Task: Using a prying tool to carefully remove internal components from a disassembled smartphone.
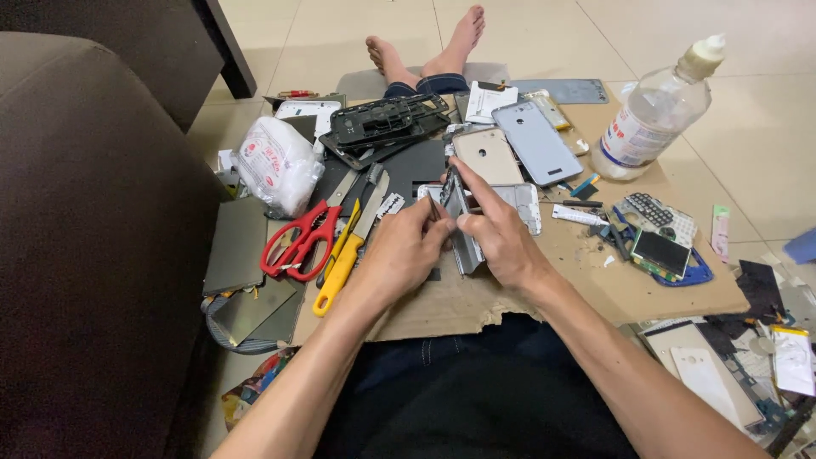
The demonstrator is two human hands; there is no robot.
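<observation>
My left hand [406, 248] and my right hand [499, 234] meet over a cardboard sheet [595, 280] on my lap. Both grip a thin grey metal phone frame [463, 238], held on edge between them. The left fingers pinch its near side, and a small dark tool tip seems to sit there; I cannot tell what it is. The right fingers wrap the frame's upper right side. Just behind lie a beige phone back cover [486, 155] and a grey-blue back cover [537, 143].
Red-handled scissors [299, 240] and a yellow-handled knife [344, 259] lie left of my hands. A white plastic bag [276, 163], a black phone chassis [384, 123], a clear bottle [653, 110] and small circuit parts [659, 246] surround the cardboard. A dark sofa [93, 238] stands at left.
</observation>
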